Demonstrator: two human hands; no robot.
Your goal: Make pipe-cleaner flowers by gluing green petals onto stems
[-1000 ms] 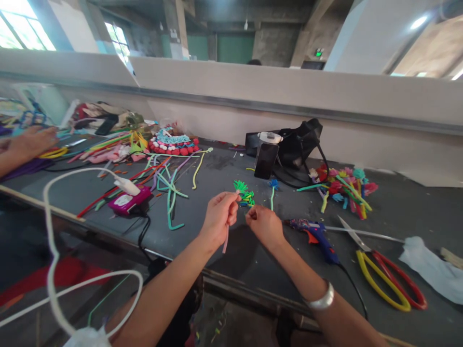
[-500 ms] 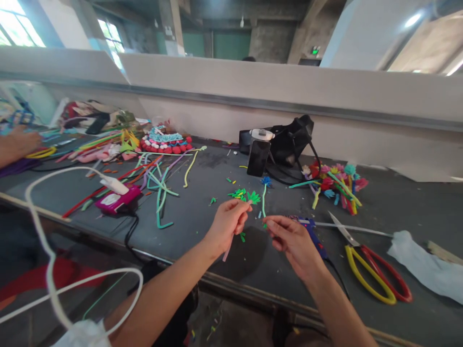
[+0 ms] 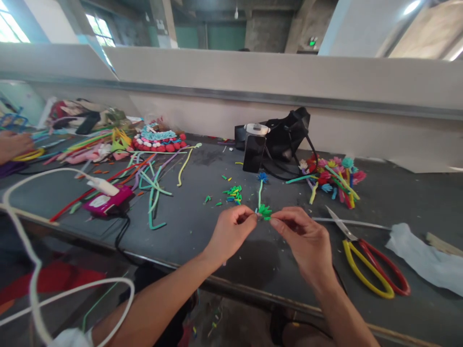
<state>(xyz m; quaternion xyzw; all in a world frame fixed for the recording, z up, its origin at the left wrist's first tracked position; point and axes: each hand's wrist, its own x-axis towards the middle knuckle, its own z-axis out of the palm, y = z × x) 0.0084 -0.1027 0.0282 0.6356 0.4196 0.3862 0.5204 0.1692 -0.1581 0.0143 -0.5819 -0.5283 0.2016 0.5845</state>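
My left hand [image 3: 231, 233] pinches a green fuzzy flower [image 3: 265, 210] near its base, and the flower points to the right. From the other side my right hand [image 3: 307, 241] holds a small green piece [image 3: 266, 218] between thumb and fingertips, at the flower's lower petals. Whether that piece touches the flower I cannot tell. Just behind the hands lies a blue flower [image 3: 263, 178] on a pale green stem. Small cut green, yellow and blue pieces [image 3: 234, 193] are heaped to the left of it.
Scissors [image 3: 374, 270] with yellow and red handles lie at right, near a white cloth [image 3: 425, 260]. Finished flowers [image 3: 334, 178] are bunched behind them. A phone [image 3: 254, 153] leans by a black bag [image 3: 289, 137]. Left are loose fuzzy stems [image 3: 155, 180], a magenta box [image 3: 108, 199] and another person's hand [image 3: 14, 145].
My right hand has moved left and up, bringing its green piece to the flower. My left hand has shifted slightly right and down with the flower. The view has also shifted a little.
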